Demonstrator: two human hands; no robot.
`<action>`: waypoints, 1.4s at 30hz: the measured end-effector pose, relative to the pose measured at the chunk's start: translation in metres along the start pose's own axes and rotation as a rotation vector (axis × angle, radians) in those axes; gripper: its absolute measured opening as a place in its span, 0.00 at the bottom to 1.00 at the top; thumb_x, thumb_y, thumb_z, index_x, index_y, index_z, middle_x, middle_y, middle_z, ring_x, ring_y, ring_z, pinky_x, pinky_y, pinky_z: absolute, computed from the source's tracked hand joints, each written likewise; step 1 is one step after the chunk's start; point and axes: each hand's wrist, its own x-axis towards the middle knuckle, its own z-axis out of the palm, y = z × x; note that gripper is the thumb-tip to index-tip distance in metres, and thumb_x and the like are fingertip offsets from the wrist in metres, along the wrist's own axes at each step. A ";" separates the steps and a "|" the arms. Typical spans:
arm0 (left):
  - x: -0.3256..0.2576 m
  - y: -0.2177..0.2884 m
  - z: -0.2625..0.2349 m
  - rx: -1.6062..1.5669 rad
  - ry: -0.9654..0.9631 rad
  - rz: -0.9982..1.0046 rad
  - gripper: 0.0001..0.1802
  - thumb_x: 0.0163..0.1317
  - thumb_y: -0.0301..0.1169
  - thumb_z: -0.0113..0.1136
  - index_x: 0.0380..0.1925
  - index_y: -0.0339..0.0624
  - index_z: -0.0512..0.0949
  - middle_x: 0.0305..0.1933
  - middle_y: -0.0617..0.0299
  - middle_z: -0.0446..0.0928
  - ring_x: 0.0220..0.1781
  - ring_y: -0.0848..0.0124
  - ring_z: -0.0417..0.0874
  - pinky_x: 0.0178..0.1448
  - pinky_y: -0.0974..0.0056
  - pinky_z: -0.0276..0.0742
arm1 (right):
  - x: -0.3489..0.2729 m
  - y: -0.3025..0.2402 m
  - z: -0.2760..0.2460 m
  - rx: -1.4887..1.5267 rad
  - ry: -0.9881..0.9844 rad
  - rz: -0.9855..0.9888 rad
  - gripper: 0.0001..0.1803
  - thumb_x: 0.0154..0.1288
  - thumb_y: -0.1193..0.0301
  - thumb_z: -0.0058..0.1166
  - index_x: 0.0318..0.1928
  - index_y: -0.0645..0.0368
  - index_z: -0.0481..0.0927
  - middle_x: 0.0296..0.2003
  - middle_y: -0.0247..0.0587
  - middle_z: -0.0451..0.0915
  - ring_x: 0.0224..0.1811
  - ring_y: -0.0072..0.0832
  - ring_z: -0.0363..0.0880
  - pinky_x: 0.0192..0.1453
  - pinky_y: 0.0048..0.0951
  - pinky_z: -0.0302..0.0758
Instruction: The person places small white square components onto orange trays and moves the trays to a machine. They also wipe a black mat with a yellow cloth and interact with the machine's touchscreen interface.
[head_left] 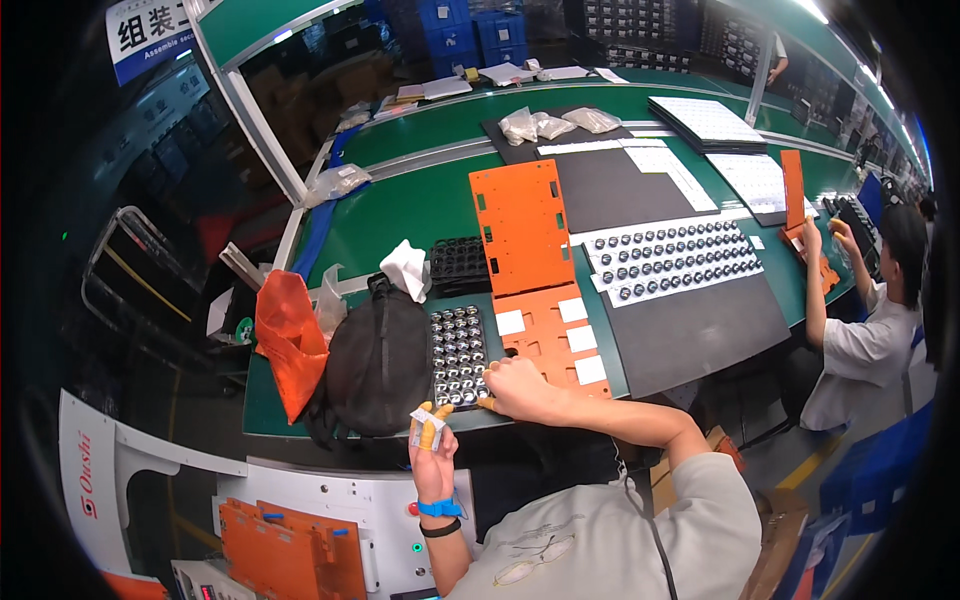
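Note:
My left hand (432, 455), with yellow covers on its fingertips and a blue band at the wrist, is raised in front of the table edge. Its fingers pinch a small whitish piece (418, 430), perhaps paper or cloth. Over the lower end of the orange fixture plate (540, 335), my right hand (522, 390) is closed, knuckles up; whatever its fingers hold is hidden. Left of it lies a black tray (434, 345) with rows of round, shiny small parts (460, 340). White square pads (577, 340) sit on the plate, whose orange upper panel (522, 222) stands raised behind.
A black backpack (378, 355) and an orange bag (288, 340) crowd the left. Another black tray (458, 262) is behind. Rows of round black parts (670, 263) stand on white sheets over a dark mat (695, 335). At right, a co-worker (865, 335) handles another orange fixture (793, 190).

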 end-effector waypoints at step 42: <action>-0.041 0.004 0.082 0.658 -0.082 0.214 0.35 0.59 0.41 0.72 0.61 0.30 0.72 0.47 0.59 0.82 0.45 0.79 0.79 0.47 0.74 0.75 | -0.050 -0.027 -0.078 0.921 0.088 -0.131 0.17 0.63 0.69 0.62 0.51 0.60 0.82 0.27 0.40 0.75 0.27 0.30 0.75 0.33 0.32 0.71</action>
